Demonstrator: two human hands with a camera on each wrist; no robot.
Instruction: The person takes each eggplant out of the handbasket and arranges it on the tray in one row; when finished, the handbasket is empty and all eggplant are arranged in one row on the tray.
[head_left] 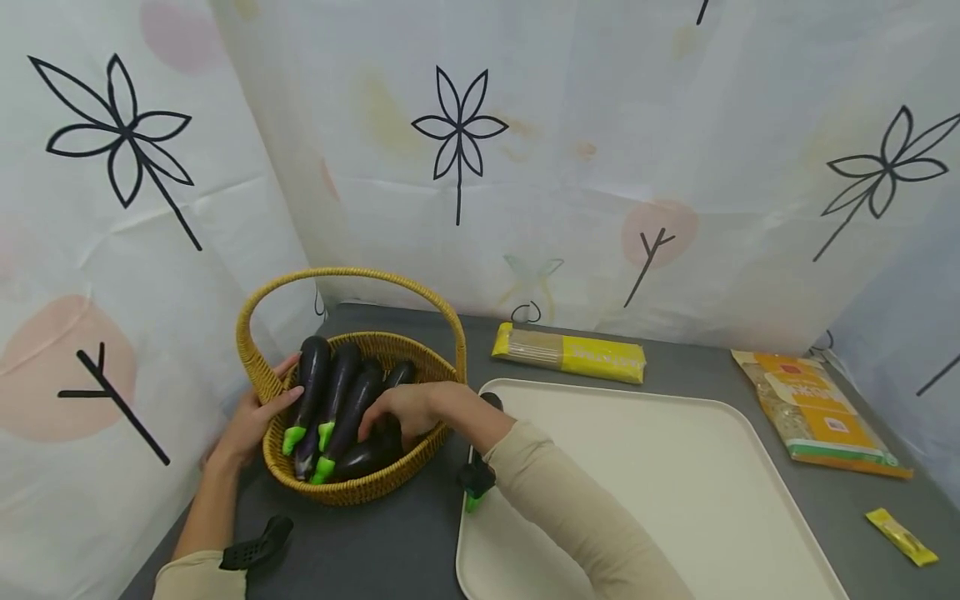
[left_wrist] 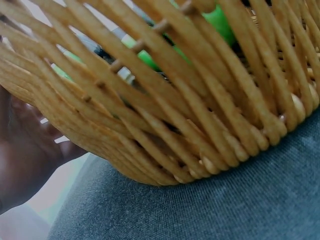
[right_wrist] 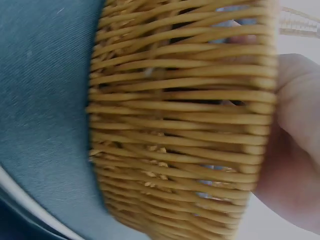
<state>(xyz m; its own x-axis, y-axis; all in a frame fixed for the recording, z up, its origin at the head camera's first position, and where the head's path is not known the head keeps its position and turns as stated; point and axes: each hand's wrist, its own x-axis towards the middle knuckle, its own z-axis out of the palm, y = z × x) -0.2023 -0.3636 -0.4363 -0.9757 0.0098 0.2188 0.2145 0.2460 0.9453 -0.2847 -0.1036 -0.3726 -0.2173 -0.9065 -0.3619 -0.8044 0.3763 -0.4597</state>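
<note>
A wicker basket (head_left: 352, 492) with a tall arched handle holds several dark eggplants (head_left: 315, 379) with bright green stem ends. My left hand (head_left: 258, 417) holds the basket at its left rim, thumb over the edge beside the eggplants. In the left wrist view that hand (left_wrist: 30, 145) is behind the woven wall. Reaching inside from the right, my right hand (head_left: 408, 410) has its fingers curled around an eggplant (head_left: 369, 458) low in the basket; its fingertips are partly hidden. The right wrist view shows this hand (right_wrist: 300, 125) beyond the wicker rim.
A cream tray (head_left: 637, 433) lies right of the basket. Another eggplant (head_left: 491, 401) is at its left edge, partly covered by my right forearm. Behind the tray is a yellow noodle packet (head_left: 570, 352); to the right are an orange-and-clear bag (head_left: 821, 408) and a small yellow sachet (head_left: 902, 536).
</note>
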